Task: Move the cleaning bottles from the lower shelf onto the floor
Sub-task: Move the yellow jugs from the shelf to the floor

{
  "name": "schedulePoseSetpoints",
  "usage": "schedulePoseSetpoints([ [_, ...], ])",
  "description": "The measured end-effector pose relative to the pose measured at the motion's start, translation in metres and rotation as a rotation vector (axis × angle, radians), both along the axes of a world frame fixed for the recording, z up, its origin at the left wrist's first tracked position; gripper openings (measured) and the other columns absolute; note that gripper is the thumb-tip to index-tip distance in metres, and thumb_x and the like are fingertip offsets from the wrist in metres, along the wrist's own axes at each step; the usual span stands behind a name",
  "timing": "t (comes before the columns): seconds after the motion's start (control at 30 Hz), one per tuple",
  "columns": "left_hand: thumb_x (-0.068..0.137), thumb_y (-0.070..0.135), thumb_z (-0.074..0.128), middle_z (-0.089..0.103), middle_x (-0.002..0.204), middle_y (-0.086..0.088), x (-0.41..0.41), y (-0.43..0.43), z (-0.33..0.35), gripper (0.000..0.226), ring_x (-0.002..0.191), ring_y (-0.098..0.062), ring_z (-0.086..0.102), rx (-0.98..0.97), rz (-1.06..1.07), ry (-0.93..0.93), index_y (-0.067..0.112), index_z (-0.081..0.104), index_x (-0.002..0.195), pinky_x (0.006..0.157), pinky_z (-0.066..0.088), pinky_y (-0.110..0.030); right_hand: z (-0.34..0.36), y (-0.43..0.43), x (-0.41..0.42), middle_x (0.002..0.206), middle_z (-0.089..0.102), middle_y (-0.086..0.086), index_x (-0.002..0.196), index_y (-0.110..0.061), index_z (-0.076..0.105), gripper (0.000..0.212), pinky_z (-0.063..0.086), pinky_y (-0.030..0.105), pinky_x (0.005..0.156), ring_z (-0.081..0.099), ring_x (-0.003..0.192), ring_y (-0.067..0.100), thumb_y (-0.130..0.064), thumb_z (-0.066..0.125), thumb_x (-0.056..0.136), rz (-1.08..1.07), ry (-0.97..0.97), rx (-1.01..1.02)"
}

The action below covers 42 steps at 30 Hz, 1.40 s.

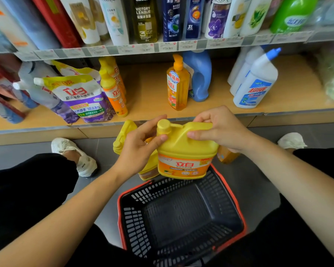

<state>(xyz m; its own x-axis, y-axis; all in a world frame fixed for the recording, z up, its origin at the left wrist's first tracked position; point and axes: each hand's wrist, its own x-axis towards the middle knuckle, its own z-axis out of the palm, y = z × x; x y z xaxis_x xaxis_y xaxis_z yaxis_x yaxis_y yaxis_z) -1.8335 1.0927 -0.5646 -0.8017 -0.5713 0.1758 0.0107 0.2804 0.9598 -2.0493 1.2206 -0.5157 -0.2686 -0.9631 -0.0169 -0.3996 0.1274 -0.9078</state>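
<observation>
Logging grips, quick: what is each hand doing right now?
Left hand: holds the yellow jug at its neck.
Right hand: grips the jug's handle.

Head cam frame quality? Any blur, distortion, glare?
Head view: strong wide-angle bowing, the grey price-tag rail curves and the upper-shelf bottles fan outward; edges and corners are soft, tags unreadable; the large yellow plastic jug, gripped by the left hand and right hand, is sharp with a legible label; lighting is even, no harsh glare.
</observation>
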Motion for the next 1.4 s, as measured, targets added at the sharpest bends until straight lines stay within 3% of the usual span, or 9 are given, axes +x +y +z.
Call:
schedulePoseSetpoints([
  [0.17, 0.098, 0.023, 0.051, 0.06, 0.139, 0.02, -0.005, -0.004, 0.003, 0.048, 0.135, -0.007, 0.052, 0.212, -0.005, 0.049, 0.009, 0.049, 0.145, 0.1, 0.048, -0.021, -0.002, 0.0, -0.001, 0.08, 0.076, 0.006, 0.083, -0.009, 0.076, 0.029, 0.058, 0.026, 0.067, 0.072, 0.077, 0.015, -0.03, 0.083, 0.064, -0.025, -0.228, -0.01],
  [0.27, 0.097, 0.023, 0.053, 0.061, 0.141, 0.004, -0.005, -0.004, 0.0, 0.05, 0.133, -0.014, 0.055, 0.24, 0.023, 0.049, 0.003, 0.052, 0.143, 0.104, 0.05, -0.029, -0.004, -0.001, 0.001, 0.08, 0.075, 0.006, 0.085, -0.002, 0.074, 0.035, 0.057, 0.026, 0.067, 0.071, 0.077, 0.014, -0.03, 0.082, 0.065, -0.028, -0.243, -0.015],
  [0.53, 0.09, 0.018, 0.071, 0.075, 0.119, 0.001, -0.005, -0.001, 0.002, 0.042, 0.111, -0.013, 0.069, 0.138, 0.097, 0.103, 0.005, 0.066, 0.129, 0.089, 0.055, -0.025, -0.001, -0.001, 0.003, 0.088, 0.074, 0.018, 0.089, 0.004, 0.072, 0.042, 0.056, 0.038, 0.073, 0.07, 0.081, 0.02, -0.03, 0.082, 0.067, -0.047, -0.213, -0.026],
  [0.67, 0.082, 0.028, 0.083, 0.078, 0.109, 0.004, -0.003, 0.004, 0.0, 0.038, 0.102, -0.016, 0.074, 0.015, 0.281, 0.108, 0.016, 0.074, 0.118, 0.086, 0.059, -0.032, -0.003, -0.001, 0.01, 0.082, 0.075, 0.012, 0.086, -0.003, 0.074, 0.024, 0.056, 0.039, 0.068, 0.071, 0.077, 0.019, -0.021, 0.085, 0.074, -0.064, -0.132, -0.03],
  [0.87, 0.092, 0.03, 0.072, 0.073, 0.113, 0.007, -0.008, -0.001, -0.001, 0.03, 0.104, -0.015, 0.068, -0.083, 0.192, 0.061, 0.026, 0.07, 0.122, 0.088, 0.058, -0.04, -0.002, -0.003, 0.011, 0.085, 0.075, 0.015, 0.086, -0.003, 0.074, 0.024, 0.057, 0.045, 0.07, 0.072, 0.085, 0.032, -0.021, 0.085, 0.075, -0.064, -0.118, -0.051],
  [1.0, 0.094, 0.041, 0.066, 0.067, 0.133, 0.005, -0.004, -0.014, -0.011, 0.055, 0.124, -0.015, 0.062, 0.154, 0.008, -0.017, 0.02, 0.055, 0.143, 0.095, 0.053, -0.026, 0.003, -0.001, 0.0, 0.085, 0.077, 0.007, 0.08, -0.018, 0.077, 0.014, 0.057, 0.032, 0.072, 0.073, 0.083, 0.02, -0.027, 0.081, 0.07, -0.091, -0.293, -0.089],
  [1.07, 0.078, 0.06, 0.076, 0.065, 0.136, 0.0, 0.001, -0.024, -0.02, 0.084, 0.126, -0.02, 0.061, 0.246, -0.034, -0.177, 0.016, 0.051, 0.145, 0.102, 0.052, -0.037, 0.005, 0.0, -0.005, 0.084, 0.077, 0.001, 0.084, -0.017, 0.076, 0.015, 0.056, 0.023, 0.07, 0.073, 0.082, 0.013, -0.023, 0.079, 0.071, -0.124, -0.372, -0.131],
  [1.17, 0.06, 0.052, 0.09, 0.067, 0.133, 0.001, 0.009, -0.033, -0.034, 0.096, 0.123, -0.019, 0.063, 0.318, -0.12, -0.383, 0.022, 0.051, 0.143, 0.108, 0.049, -0.048, 0.005, 0.0, -0.009, 0.075, 0.074, -0.006, 0.093, -0.007, 0.071, 0.021, 0.05, 0.012, 0.061, 0.067, 0.068, 0.001, -0.019, 0.078, 0.077, -0.176, -0.456, -0.184],
  [1.4, 0.047, 0.046, 0.099, 0.068, 0.13, -0.014, 0.004, -0.036, -0.034, 0.109, 0.12, -0.034, 0.065, 0.64, -0.012, -0.201, 0.007, 0.054, 0.138, 0.108, 0.047, -0.056, -0.005, -0.003, -0.025, 0.057, 0.039, -0.002, 0.076, -0.018, 0.071, 0.018, 0.041, 0.023, 0.066, 0.041, 0.059, 0.01, -0.035, 0.076, 0.077, -0.366, -0.605, -0.156],
])
